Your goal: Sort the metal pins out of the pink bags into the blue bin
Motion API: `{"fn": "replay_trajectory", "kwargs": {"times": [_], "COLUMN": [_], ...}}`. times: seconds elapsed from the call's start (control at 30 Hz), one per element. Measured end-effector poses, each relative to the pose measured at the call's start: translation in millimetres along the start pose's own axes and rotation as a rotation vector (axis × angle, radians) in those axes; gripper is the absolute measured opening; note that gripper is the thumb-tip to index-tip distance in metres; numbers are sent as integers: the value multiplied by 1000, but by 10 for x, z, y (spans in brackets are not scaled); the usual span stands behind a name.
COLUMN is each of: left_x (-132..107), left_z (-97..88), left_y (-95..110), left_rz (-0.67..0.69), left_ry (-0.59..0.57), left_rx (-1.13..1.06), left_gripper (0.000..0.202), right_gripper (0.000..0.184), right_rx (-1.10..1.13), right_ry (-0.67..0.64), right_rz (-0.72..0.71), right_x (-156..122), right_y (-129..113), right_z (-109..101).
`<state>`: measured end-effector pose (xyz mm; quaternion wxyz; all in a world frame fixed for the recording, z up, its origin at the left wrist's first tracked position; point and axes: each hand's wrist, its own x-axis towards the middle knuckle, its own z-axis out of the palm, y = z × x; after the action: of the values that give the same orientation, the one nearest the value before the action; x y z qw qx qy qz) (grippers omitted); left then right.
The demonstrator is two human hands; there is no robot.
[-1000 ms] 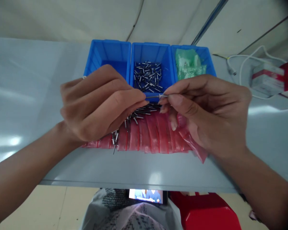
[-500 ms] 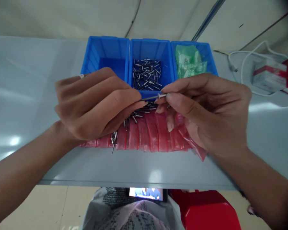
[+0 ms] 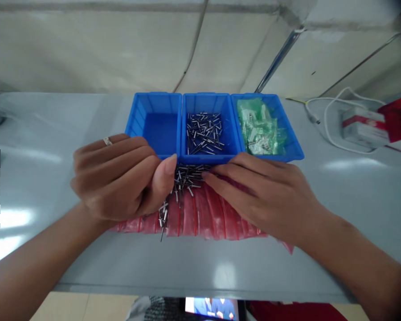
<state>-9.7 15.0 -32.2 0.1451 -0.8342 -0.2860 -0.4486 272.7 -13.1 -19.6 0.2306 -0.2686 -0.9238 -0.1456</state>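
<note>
Closed in a loose fist, my left hand (image 3: 120, 178) hovers left of the pile, its thumb raised on the near side. Whatever lies inside its curled fingers is hidden. A heap of silver blind rivets (image 3: 189, 176) lies on a row of pink plastic bags (image 3: 200, 214), just in front of the blue bins. My right hand (image 3: 263, 191) reaches palm down over the bags, with thumb and fingertips brought together at the heap's right edge. Anything between those tips cannot be made out. A few more rivets (image 3: 163, 216) rest on the bags below my left hand.
Three blue bins stand behind the bags: a left bin (image 3: 158, 129), a middle one with loose rivets (image 3: 203, 131), and a right one with green plastic bags (image 3: 259, 127). A white-and-red box (image 3: 364, 127) and white cable (image 3: 327, 111) are at right. A lit screen (image 3: 212, 307) is below the table edge.
My hands have parted from the rivet held between them. My right hand has turned palm down onto the heap; my left has closed inward. The view has tilted up.
</note>
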Motion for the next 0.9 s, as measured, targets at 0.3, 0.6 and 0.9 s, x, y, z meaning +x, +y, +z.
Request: {"fn": "replay_trajectory", "kwargs": {"times": [0.3,0.6,0.9], "left_x": [18,88,152], "left_z": [-12,36,1], "left_y": [-63,-72,54], "left_rz": [162,281,124], "left_ry": [6,-119,-224], "left_rx": [126,99,43], "left_gripper": [40,14,24], "right_gripper": [27,35,20], "right_rx": [-63,326,726], "right_ry": [-64,188,226], "right_rz": [-61,247,518], "right_x": [-70,27,90], "right_y": [37,-7,-101], "right_z": [136,-27,-72]}}
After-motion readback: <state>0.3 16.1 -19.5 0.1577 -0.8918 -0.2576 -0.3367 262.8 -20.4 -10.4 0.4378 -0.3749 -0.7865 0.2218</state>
